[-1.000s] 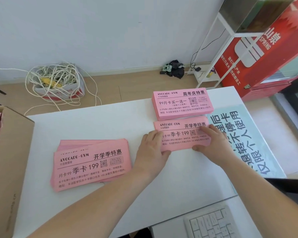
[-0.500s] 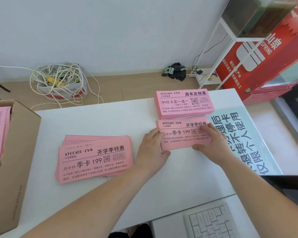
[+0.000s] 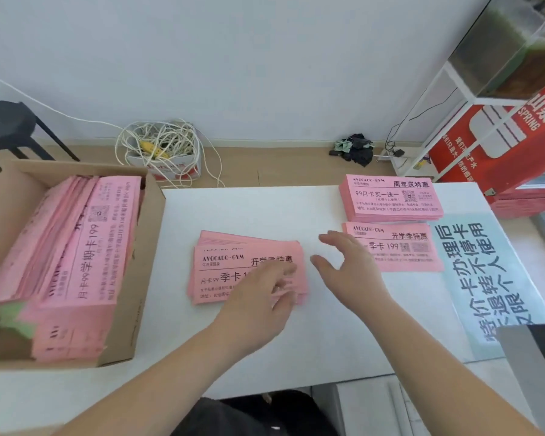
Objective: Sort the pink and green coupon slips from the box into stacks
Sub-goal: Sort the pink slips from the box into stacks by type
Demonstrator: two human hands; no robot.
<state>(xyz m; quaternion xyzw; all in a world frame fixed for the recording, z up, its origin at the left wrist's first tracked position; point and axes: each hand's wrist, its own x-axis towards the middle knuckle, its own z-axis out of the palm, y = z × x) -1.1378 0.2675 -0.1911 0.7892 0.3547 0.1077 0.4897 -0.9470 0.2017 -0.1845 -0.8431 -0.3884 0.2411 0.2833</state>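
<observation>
A loose pile of pink slips (image 3: 233,262) lies at the middle of the white table (image 3: 265,215). My left hand (image 3: 261,300) hovers over its right part, fingers relaxed, holding nothing. My right hand (image 3: 350,272) is open between that pile and a thin squared pink stack (image 3: 403,247) to the right. A thicker pink stack (image 3: 390,196) sits behind that one. The cardboard box (image 3: 139,278) at the left holds many pink slips (image 3: 85,247) and a few green slips (image 3: 13,316) at its near left.
A large pale blue printed sheet (image 3: 491,278) lies on the table's right side. On the floor behind are a box of tangled white cable (image 3: 161,149), a black stool (image 3: 7,127), a white rack (image 3: 438,121) and a red cabinet (image 3: 501,136).
Both hands let go of the thin pink stack at the right and moved left toward the middle pile. The view swung left, bringing the box's contents into sight.
</observation>
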